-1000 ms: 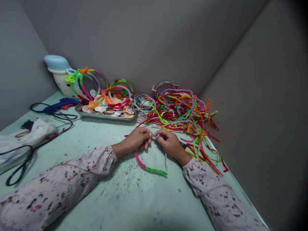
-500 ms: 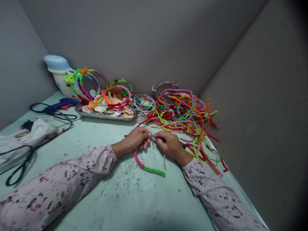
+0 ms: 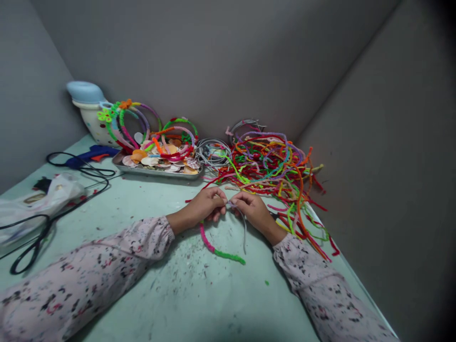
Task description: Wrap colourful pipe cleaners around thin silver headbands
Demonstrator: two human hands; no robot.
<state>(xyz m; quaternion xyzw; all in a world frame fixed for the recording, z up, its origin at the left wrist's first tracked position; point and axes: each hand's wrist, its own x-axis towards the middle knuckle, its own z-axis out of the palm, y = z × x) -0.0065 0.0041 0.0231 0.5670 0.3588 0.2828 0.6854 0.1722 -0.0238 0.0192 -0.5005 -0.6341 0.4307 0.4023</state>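
My left hand (image 3: 208, 205) is closed in a pinch on a wire wrapped in pipe cleaner (image 3: 207, 243). Its fuzzy part, pink and then green, curves down from under that hand and lies over the table. Close by, my right hand (image 3: 252, 209) pinches a short lilac pipe cleaner (image 3: 231, 205) at the wire, between the fingertips of both hands. A bare grey wire end (image 3: 245, 232) hangs below the right fingers. The exact finger contact is too small to make out.
A tangled heap of coloured pipe cleaners (image 3: 267, 161) lies behind my right hand, beside coiled grey wire (image 3: 213, 153). A metal tray (image 3: 160, 175) holds shells and fuzzy headbands (image 3: 178, 124). At left are a blue glue gun (image 3: 83, 157), black cord (image 3: 103, 183) and plastic bag (image 3: 59, 197).
My fingertips have drawn slightly apart, showing more of the lilac pipe cleaner. The grey wire end now shows as a longer curve beneath my right hand. The view has shifted slightly.
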